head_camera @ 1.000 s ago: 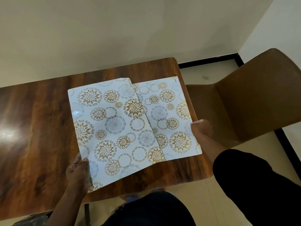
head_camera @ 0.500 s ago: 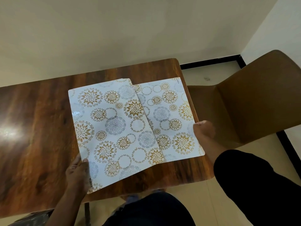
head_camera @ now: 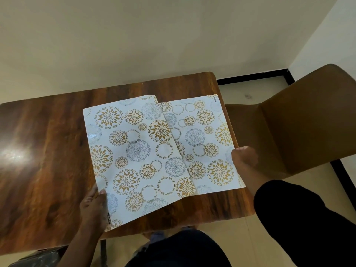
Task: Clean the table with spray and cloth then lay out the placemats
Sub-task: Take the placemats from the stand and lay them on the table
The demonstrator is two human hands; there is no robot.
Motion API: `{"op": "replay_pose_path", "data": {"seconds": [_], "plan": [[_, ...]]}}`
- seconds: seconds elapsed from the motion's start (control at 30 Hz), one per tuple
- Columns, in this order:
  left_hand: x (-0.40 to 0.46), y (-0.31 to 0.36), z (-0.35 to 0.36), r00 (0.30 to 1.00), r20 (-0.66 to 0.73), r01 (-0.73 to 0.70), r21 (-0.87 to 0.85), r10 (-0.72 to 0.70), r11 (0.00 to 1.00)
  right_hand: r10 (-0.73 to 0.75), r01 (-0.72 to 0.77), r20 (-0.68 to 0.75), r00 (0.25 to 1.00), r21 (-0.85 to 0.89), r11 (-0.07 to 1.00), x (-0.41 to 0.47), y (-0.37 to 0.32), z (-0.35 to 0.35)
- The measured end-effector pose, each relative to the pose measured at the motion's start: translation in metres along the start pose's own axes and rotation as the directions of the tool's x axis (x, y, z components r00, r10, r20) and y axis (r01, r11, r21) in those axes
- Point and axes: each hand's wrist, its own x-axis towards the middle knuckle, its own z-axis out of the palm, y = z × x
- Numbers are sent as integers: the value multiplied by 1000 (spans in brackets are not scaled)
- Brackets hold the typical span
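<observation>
Two white placemats with gold and grey floral circles, over the right end of a dark wooden table (head_camera: 48,151). Left placemat (head_camera: 134,157) on top, its right edge overlapping the left edge of the right placemat (head_camera: 206,143); near corner jutting past the table's front edge, printed there with a small dark brand word. Right placemat reaching the table's right edge, its near right corner just past it.

Left hand (head_camera: 94,207) gripping the left placemat at its near left corner — thumb on top of the sheet, fingers hidden beneath. Right hand (head_camera: 244,157) holding the right placemat at the middle of its right edge, thumb pressed on the upper face, remaining fingers curled under and out of sight.

Brown moulded chair (head_camera: 300,120) just beside the table's right end, seat facing the table. Dark-clothed legs (head_camera: 300,224) at the bottom of the view, cream floor tiles between them. Pale wall (head_camera: 154,35) behind the table, black skirting along its foot. Bright glare patch on the tabletop at far left — well apart from both mats.
</observation>
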Motion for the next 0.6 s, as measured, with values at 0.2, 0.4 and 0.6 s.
{"op": "replay_pose_path", "data": {"seconds": [0.2,0.4,0.6], "plan": [[-1,0,-2,1000,-18,-6,-21,5,1000,-45,44,-11,999,-42,998,3,5,5],[-5,2,2,1000,5,-5,-9,5,1000,-190,190,-46,981,-2,982,-13,11,16],[-14,4,12,1000,20,9,-35,-8,999,-702,726,225,675,-368,580,-63,24,49]]}}
